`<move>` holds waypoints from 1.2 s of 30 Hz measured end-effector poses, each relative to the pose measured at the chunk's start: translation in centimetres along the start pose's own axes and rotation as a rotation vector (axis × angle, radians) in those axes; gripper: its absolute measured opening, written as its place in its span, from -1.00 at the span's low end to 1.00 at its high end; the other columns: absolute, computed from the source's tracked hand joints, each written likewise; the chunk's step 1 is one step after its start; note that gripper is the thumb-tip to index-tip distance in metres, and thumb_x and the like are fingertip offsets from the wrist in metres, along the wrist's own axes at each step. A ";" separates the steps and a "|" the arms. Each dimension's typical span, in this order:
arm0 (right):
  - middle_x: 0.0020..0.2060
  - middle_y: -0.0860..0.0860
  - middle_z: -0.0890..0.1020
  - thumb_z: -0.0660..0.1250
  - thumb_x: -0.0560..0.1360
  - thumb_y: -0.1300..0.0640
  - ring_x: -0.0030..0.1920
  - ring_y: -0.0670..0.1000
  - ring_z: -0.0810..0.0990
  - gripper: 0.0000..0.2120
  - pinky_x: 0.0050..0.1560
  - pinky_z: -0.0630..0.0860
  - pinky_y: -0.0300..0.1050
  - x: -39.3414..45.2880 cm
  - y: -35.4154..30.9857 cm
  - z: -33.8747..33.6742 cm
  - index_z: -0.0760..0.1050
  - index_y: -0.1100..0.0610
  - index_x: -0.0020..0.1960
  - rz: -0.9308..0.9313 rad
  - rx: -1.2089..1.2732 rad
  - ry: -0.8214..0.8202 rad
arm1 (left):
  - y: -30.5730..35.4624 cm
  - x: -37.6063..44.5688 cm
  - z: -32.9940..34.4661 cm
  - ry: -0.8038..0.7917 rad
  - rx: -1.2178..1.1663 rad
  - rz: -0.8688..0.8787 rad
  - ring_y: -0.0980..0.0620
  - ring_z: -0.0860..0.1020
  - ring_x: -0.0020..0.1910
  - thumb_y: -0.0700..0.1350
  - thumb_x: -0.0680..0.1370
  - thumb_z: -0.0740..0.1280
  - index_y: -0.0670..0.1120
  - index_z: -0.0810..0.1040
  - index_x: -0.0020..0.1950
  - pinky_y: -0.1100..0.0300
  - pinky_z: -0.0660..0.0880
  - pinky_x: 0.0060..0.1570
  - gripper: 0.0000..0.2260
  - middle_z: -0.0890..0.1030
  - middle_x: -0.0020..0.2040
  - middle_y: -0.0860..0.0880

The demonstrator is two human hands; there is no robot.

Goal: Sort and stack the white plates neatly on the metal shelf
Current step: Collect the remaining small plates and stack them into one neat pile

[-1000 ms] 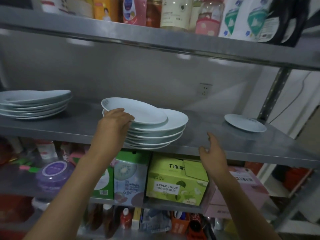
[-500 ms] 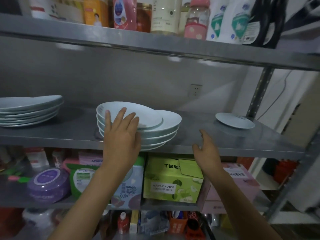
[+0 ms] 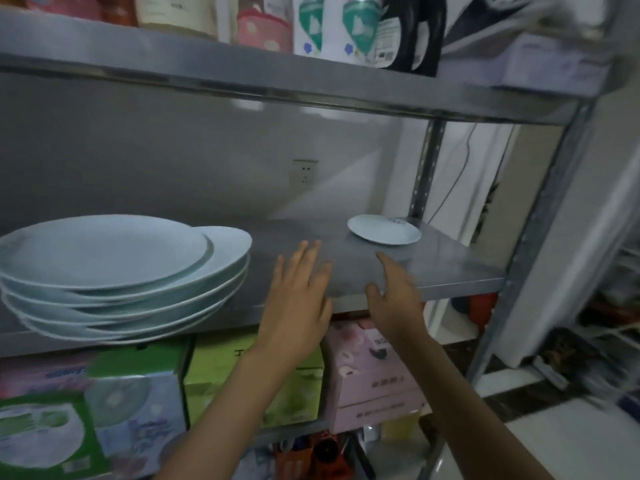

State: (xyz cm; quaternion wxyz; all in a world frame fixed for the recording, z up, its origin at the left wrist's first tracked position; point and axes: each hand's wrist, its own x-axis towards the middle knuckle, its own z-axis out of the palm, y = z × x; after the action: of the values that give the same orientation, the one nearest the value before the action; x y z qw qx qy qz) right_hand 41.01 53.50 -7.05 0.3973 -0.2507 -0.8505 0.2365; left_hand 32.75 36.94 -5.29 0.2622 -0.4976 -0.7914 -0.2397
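Note:
A stack of several white plates (image 3: 114, 271) sits at the left of the metal shelf (image 3: 450, 268), its upper plates shifted off centre. One small white plate (image 3: 383, 229) lies alone at the shelf's far right. My left hand (image 3: 298, 299) is raised in front of the shelf's front edge, fingers straight and spread, just right of the stack and clear of it. My right hand (image 3: 394, 296) hovers at the front edge with relaxed fingers, below and in front of the small plate. Neither hand holds anything.
The shelf above (image 3: 277, 71) carries bottles and pouches. Below stand a green juice carton (image 3: 249, 379), a pink box (image 3: 374, 372) and other boxes. An upright post (image 3: 516, 265) bounds the shelf on the right. A wall socket (image 3: 304, 173) sits behind.
My left hand has left the plate stack and moved right, now open before the shelf edge. The view has swung right and closer; the far-left stack is out of frame.

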 end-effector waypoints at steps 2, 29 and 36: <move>0.37 0.10 0.38 0.23 0.53 0.18 0.34 0.08 0.35 -0.49 0.37 0.28 -0.04 1.7 2.1 -0.6 0.23 0.14 0.46 0.017 -0.009 -0.009 | 0.4 1.9 2.3 -0.008 -0.010 -0.042 -0.15 0.07 0.52 -0.15 0.50 0.29 -0.13 0.36 0.41 -0.24 0.07 0.44 -0.53 0.16 0.54 -0.16; 0.18 0.09 0.61 0.19 0.57 0.17 0.19 0.16 0.53 -0.73 0.23 0.43 -0.05 19.2 15.0 1.5 0.57 0.13 0.19 0.020 -0.257 -0.226 | 1.9 14.3 14.1 -0.111 -0.025 -0.297 -0.03 -0.18 0.54 0.07 0.64 0.00 0.01 0.02 0.56 -0.22 -0.13 0.46 -0.51 -0.09 0.58 -0.04; 0.01 0.06 0.65 0.15 0.61 0.16 -0.01 0.06 0.59 -0.76 0.04 0.44 -0.19 15.9 11.0 -1.5 0.59 0.13 0.08 0.005 -0.072 -0.027 | 2.4 13.3 12.4 -0.083 -0.068 -0.268 -0.06 -0.14 0.55 0.08 0.63 0.01 0.04 0.07 0.54 -0.25 -0.04 0.45 -0.52 -0.04 0.58 -0.04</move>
State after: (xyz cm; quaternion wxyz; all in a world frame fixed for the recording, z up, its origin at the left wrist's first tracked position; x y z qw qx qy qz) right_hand 35.95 72.00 -3.96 0.3758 -0.2640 -0.8631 0.2101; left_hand 27.88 54.66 -5.60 0.1777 -0.4057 -0.8523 -0.2783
